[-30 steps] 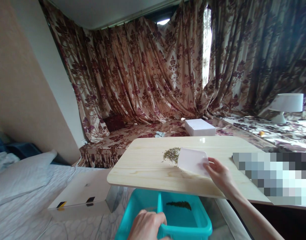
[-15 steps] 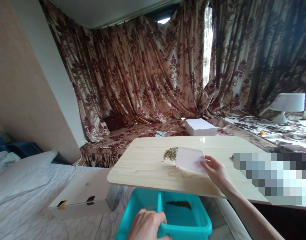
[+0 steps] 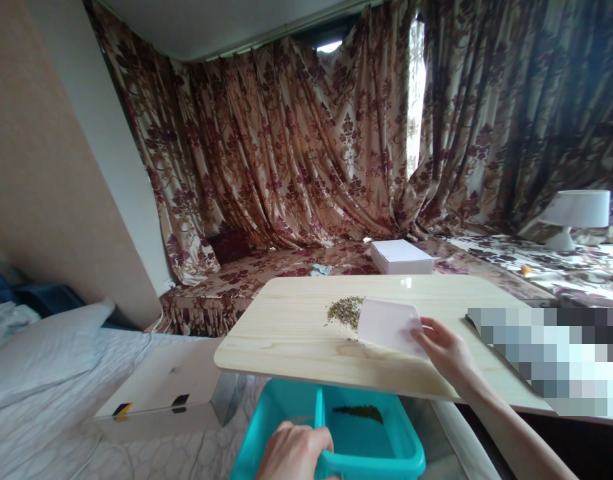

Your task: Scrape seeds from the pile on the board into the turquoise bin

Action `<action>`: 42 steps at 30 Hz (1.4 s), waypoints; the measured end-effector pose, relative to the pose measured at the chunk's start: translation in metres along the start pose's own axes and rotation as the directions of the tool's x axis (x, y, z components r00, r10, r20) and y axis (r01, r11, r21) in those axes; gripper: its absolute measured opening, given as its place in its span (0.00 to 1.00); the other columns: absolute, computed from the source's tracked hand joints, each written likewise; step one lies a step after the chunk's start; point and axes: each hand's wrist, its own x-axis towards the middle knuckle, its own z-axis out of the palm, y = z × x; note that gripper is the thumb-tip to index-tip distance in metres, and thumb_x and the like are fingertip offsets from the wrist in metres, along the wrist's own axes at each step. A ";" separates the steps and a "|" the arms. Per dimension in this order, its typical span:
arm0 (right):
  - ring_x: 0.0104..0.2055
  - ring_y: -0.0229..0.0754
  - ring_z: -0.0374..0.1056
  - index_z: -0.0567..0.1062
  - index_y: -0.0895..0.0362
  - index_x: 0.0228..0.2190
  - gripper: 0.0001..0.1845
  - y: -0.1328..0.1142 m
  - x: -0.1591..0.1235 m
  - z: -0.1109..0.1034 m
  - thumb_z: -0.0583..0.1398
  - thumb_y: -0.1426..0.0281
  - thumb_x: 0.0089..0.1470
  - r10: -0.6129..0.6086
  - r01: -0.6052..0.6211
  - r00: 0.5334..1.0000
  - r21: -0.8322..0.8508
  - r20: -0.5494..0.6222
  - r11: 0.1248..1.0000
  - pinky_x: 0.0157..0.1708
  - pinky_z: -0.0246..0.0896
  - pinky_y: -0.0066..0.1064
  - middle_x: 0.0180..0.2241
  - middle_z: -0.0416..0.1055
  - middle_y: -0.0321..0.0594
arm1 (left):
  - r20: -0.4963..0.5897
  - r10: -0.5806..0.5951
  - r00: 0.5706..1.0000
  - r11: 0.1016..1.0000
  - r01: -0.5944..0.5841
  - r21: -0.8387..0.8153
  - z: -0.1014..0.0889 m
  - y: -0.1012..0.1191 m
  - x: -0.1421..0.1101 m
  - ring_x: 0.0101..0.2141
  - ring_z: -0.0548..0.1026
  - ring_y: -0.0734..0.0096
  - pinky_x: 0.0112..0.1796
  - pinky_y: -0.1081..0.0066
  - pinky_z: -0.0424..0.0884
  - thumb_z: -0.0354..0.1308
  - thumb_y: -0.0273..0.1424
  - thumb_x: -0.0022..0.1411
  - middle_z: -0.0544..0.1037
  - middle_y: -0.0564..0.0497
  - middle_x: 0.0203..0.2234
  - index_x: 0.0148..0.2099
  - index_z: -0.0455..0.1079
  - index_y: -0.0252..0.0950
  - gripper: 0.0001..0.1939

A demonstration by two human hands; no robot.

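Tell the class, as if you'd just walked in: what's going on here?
The person's right hand holds a pale sheet at the table, its left edge meeting a green heap. The left hand grips the near side of a teal bin by the table. Dark green matter lies in the bin's right compartment.
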 end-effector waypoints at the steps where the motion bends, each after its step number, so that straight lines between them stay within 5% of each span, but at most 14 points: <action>1: 0.30 0.49 0.74 0.70 0.55 0.28 0.20 -0.001 -0.001 0.001 0.62 0.55 0.35 -0.005 0.005 1.000 -0.012 -0.006 1.000 0.27 0.68 0.33 0.26 0.77 0.43 | 0.004 0.003 1.000 1.000 -0.003 -0.002 0.001 -0.001 0.000 0.39 0.69 0.62 0.38 0.70 0.59 0.58 0.37 0.49 0.76 0.54 0.35 0.38 0.71 0.44 0.11; 12: 0.31 0.48 0.74 0.71 0.56 0.29 0.17 -0.013 -0.007 0.011 0.62 0.59 0.37 0.014 -0.014 1.000 0.002 0.002 1.000 0.28 0.68 0.33 0.27 0.78 0.43 | -0.059 -0.017 0.998 0.996 0.012 -0.089 0.009 -0.007 -0.007 0.41 0.66 0.61 0.42 0.68 0.59 0.57 0.38 0.48 0.72 0.53 0.34 0.37 0.70 0.44 0.12; 42: 0.29 0.48 0.74 0.72 0.55 0.28 0.19 -0.010 -0.008 0.015 0.62 0.54 0.35 -0.016 0.015 1.000 0.012 0.024 1.000 0.30 0.69 0.34 0.27 0.78 0.43 | 0.002 0.012 1.000 1.000 -0.012 -0.014 0.001 -0.007 0.000 0.39 0.69 0.62 0.38 0.70 0.60 0.58 0.37 0.49 0.76 0.54 0.35 0.38 0.71 0.45 0.12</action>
